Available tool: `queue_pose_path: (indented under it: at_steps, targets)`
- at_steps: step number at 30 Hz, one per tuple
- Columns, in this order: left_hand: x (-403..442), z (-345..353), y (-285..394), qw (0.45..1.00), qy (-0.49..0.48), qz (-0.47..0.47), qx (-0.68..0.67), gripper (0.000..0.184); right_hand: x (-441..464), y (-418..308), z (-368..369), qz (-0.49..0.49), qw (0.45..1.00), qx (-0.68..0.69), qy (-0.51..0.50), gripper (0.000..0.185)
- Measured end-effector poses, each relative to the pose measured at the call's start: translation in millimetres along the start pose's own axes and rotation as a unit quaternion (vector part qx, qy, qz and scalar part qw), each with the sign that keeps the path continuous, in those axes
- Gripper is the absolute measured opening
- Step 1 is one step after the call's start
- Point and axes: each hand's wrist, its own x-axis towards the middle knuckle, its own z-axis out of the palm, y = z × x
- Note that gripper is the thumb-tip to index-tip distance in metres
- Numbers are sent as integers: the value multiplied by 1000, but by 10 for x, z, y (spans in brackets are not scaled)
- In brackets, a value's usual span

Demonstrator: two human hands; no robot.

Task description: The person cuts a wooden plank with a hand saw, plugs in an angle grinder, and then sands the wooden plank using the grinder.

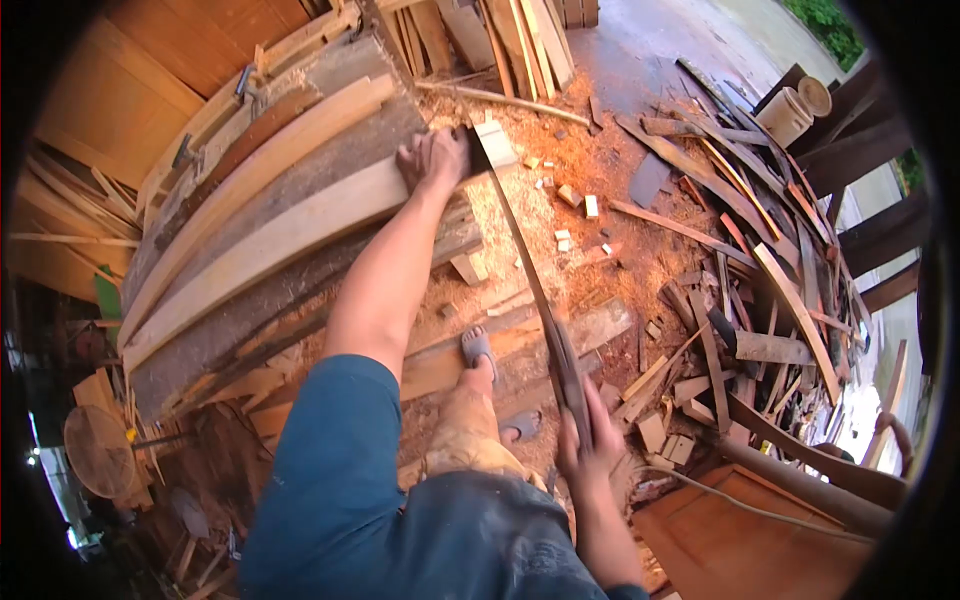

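Observation:
A long pale board (290, 232) lies along a worn workbench (400, 120), its right end jutting past the bench edge. My left hand (436, 160) is pressed on the board near that end, its fingers curled round a dark block or the board's edge. My right hand (590, 440) is wrapped round the handle of a long handsaw (530, 265), below and to the right. The saw's blade reaches up to the board's end, just right of my left hand, and its tip is at the wood. The right hand is slightly blurred.
Another curved board (250, 170) lies on the bench. Small offcuts (569, 196) and sawdust cover the floor. Scrap wood (760, 250) is heaped at the right, below a bucket (785, 115). My sandalled feet (479, 347) stand beside planks under the bench edge.

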Motion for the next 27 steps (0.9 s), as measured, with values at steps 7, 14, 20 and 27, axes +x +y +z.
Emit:
queue_pose_path:
  at_steps: [7, 14, 20, 27]
  targets:
    - [115, 73, -21, 999, 22, -3, -25, 44, -175, -62, -368, -36, 997, -71, -23, 47]
    - [89, 183, -127, 999, 31, 27, 10, 42, 982, -113, 523, 36, 998, 37, -32, 45]
    - [26, -25, 82, 1000, -2, -31, 1, 40, -1100, -96, -1053, 69, 993, -59, -75, 47]
    - [61, 113, -58, 999, 32, 26, 10, 38, 1406, -163, 750, 19, 998, 54, -34, 47]
